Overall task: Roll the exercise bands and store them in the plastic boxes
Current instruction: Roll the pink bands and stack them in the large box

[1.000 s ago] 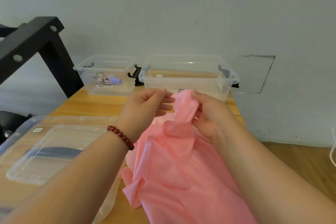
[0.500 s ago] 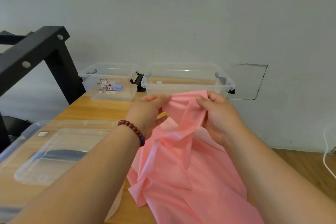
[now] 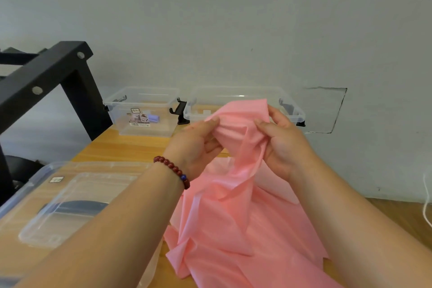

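Observation:
A wide pink exercise band (image 3: 233, 217) hangs crumpled from both my hands above the wooden table (image 3: 126, 145). My left hand (image 3: 196, 145), with a red bead bracelet on its wrist, pinches the band's upper edge on the left. My right hand (image 3: 285, 145) grips the same edge on the right, fingers curled round the folds. Two clear plastic boxes stand by the wall: the left box (image 3: 142, 110) holds a small purple roll and a label, and the right box (image 3: 292, 110) sits partly behind the band.
Clear plastic lids (image 3: 58, 196) lie stacked at the near left of the table. A black metal frame (image 3: 46, 77) rises on the left. A white cable (image 3: 426, 201) hangs at the right edge. The grey wall is close behind the boxes.
Both hands have lifted the band's top edge higher and spread it a little wider. The view has tilted upward, so the boxes sit lower in the picture.

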